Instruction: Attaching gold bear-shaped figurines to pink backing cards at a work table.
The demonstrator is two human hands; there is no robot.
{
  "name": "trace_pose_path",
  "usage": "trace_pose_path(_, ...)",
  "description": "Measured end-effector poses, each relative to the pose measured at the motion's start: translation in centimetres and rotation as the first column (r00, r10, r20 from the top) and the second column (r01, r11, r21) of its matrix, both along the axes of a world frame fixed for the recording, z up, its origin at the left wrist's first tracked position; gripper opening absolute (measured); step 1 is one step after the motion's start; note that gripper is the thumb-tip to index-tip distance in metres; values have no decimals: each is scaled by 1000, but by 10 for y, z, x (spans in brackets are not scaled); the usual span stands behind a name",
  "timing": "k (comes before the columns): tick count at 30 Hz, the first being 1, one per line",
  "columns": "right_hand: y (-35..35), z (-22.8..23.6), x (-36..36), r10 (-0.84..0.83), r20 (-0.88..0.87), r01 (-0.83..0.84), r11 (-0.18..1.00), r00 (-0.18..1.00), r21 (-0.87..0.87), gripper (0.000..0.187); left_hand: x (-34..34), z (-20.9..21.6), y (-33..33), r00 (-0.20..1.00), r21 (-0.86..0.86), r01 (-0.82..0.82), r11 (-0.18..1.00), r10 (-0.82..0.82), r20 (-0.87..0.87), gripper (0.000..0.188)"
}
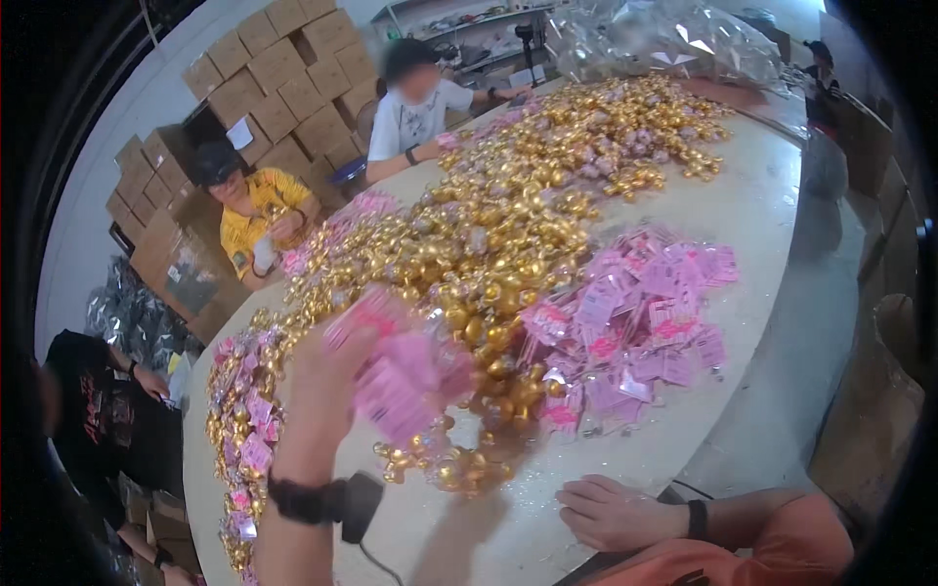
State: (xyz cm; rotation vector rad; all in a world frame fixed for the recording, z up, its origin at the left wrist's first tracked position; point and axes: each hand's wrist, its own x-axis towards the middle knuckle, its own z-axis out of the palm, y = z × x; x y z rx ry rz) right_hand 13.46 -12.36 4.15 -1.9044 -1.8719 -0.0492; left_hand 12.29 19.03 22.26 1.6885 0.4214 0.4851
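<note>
Left hand (335,376) clamped on pink packets (396,400), blurred; film looks slick, probably light, bendy; pinch edges. Right hand (611,513) rests, fingers slightly apart, at counter's (532,537) near edge.

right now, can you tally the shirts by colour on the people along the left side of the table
White shirt: 1
Yellow shirt: 1
Black shirt: 1
Total: 3

the held pink cards (399,396) are blurred, partly hiding gold balls (498,244).
</note>
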Motion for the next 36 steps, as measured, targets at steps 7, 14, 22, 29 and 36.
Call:
trace_pose_path(7, -14, -20, 0, 71, -145, -62, 996, 987, 70, 25, 127, -21, -82, 976, 486, 211, 848, -213, -53, 48)
trace_pose_path(14, -50, 26, 66, -37, -78, 66, 910, 996, 410, 31, 102, -130, -172, 905, 878, 422, 227, -38, -424, 91)
trace_pose_path(22, -103, 4, 213, -771, 31, 770, 637, 636, 29, 67, 145, -156, -254, 874, 712, 468, 523, -157, -459, 88)
trace_pose_path(29, -152, -2, 295, -782, 40, 782, 623, 622, 9, 69, 207, -160, -286, 920, 707, 376, 598, -335, -205, 74)
trace_pose_path(36, -139, 37, 289, -774, 102, 765, 633, 625, 119, 66, 135, -157, -247, 898, 815, 243, 526, -440, 16, 37)
